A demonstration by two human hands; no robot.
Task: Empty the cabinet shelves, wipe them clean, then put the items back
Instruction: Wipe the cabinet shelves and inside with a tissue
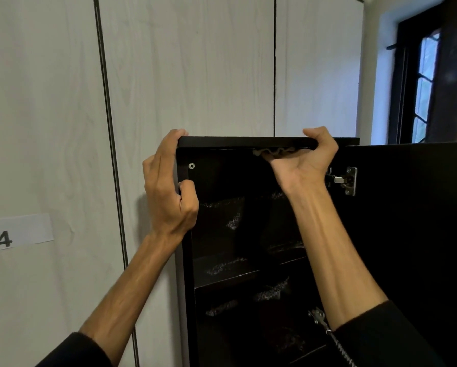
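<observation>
A tall, narrow black cabinet point(248, 141) fills the lower centre of the frame, its matt top panel a thin flat slab with square edges. The left hand point(169, 186) grips the cabinet's upper left corner: its fingertips hook over the top edge while the thumb curls in against the front of the left side panel, just below a bright cross-head screw point(192, 166). The right hand point(305, 160) is turned palm-up at centre right, its thumb bent over the front lip of the top panel and its fingers tucked beneath, pressing a crumpled tan cloth point(273, 151) against the underside; the cloth's wavy folds show along the edge. Inside, dark horizontal shelves point(227, 276) recede into shadow, bearing dim, glinting shapes too dark to identify. The black door point(413, 234) stands swung open at the right of the frame, carried on a shiny metal hinge point(345, 180). Behind, pale wood-grain panels point(190, 64) with thin dark seams cover the wall, and a white paper label point(15, 233) printed "14" sits at the left edge.
</observation>
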